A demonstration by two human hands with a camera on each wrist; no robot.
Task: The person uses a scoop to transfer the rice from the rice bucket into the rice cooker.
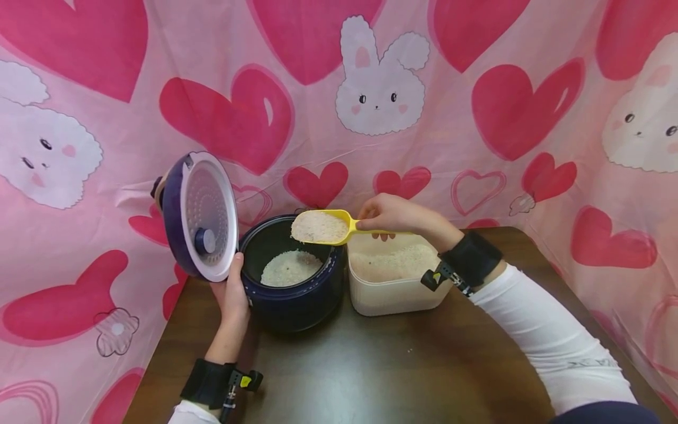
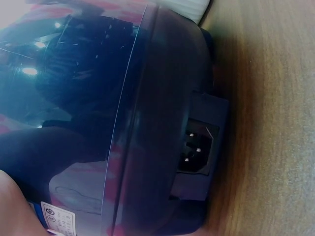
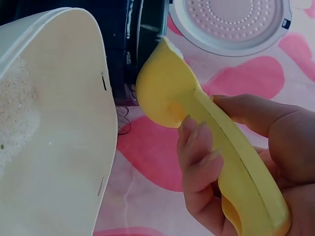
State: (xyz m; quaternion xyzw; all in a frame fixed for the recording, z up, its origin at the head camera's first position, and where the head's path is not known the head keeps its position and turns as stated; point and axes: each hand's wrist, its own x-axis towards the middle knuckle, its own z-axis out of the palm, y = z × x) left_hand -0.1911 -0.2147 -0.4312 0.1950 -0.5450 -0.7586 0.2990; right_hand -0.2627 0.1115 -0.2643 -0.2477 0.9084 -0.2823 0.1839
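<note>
Two hands (image 1: 389, 214) (image 1: 232, 293) round scoop (image 3: 219, 122) and lid (image 1: 203, 206)

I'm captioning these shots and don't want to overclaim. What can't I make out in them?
- Most fingers of the left hand: head view, behind the lid.
- Print on the cooker label: left wrist view, too small, and cut off by the bottom edge.
- Floor of the inner pot: head view, beneath the rice.
- Part of the container's right side: head view, behind the black wrist camera.
</note>
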